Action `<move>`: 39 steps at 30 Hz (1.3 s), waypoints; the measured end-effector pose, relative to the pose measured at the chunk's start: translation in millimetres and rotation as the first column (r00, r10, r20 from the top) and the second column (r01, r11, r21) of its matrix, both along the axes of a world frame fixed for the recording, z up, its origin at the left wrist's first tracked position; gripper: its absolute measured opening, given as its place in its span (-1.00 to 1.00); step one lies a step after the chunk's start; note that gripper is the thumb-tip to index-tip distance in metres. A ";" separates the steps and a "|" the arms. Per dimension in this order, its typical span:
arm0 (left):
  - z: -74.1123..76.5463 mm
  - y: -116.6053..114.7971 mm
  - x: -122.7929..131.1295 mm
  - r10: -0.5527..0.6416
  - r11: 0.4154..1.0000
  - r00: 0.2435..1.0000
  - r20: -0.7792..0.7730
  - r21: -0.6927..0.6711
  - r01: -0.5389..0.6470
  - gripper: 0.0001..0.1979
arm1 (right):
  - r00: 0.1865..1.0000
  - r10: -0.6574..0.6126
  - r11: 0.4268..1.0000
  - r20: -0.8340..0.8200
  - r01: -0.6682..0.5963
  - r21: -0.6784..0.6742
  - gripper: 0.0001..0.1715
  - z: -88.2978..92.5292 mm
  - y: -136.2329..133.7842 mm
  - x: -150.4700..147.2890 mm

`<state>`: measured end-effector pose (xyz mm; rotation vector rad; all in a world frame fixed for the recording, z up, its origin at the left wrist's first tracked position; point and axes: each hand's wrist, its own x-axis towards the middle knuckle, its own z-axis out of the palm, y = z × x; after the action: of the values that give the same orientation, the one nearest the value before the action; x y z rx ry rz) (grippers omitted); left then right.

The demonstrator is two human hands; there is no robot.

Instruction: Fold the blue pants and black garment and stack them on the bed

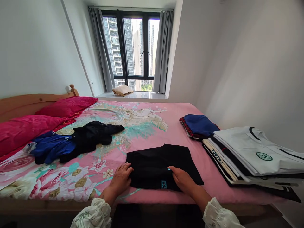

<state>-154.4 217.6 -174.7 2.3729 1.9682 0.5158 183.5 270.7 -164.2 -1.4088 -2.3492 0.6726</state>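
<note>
A black T-shirt [152,167] lies folded flat near the front edge of the bed. A small teal printed patch with dark letters [163,184] shows at its near edge. My left hand [121,177] rests at the shirt's left edge, fingers stretched out and fingertips touching the cloth. On the right half of the shirt lies my right hand [184,180], fingers extended over the fabric. A bit of light blue shows at its fingertips. Its thumb is hard to make out.
At right stands a stack of folded shirts [237,155], a white one on top. Behind it is a smaller folded pile, blue on top [200,124]. Crumpled black [92,136] and blue clothes [53,145] lie left. Red pillows [68,106] rest against the wooden headboard [30,103].
</note>
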 end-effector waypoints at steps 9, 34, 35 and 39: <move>-19.1 -25.7 -12.2 -0.181 0.973 0.966 -0.184 0.107 0.202 -0.43 | 0.970 0.103 0.993 0.219 -0.112 0.029 -0.36 1.6 -33.7 11.3; -30.9 18.2 35.0 0.031 0.997 0.999 0.022 -0.066 -0.029 -0.43 | 0.835 -0.434 0.901 0.338 0.394 0.181 -0.29 -51.7 -4.6 25.1; -23.5 19.1 36.4 0.038 0.999 0.998 0.047 -0.033 -0.036 -0.52 | 0.861 -0.413 0.908 0.295 0.366 0.204 -0.30 -45.3 -4.0 14.6; 0.1 29.9 44.2 0.061 0.997 0.996 0.067 0.053 -0.065 -0.75 | 0.982 -0.149 0.960 0.113 0.116 0.255 -0.39 -19.8 0.7 -48.4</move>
<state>-110.2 247.5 -174.5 2.2988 2.0323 0.6501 135.1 271.4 -184.0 -1.5187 -2.3124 0.2460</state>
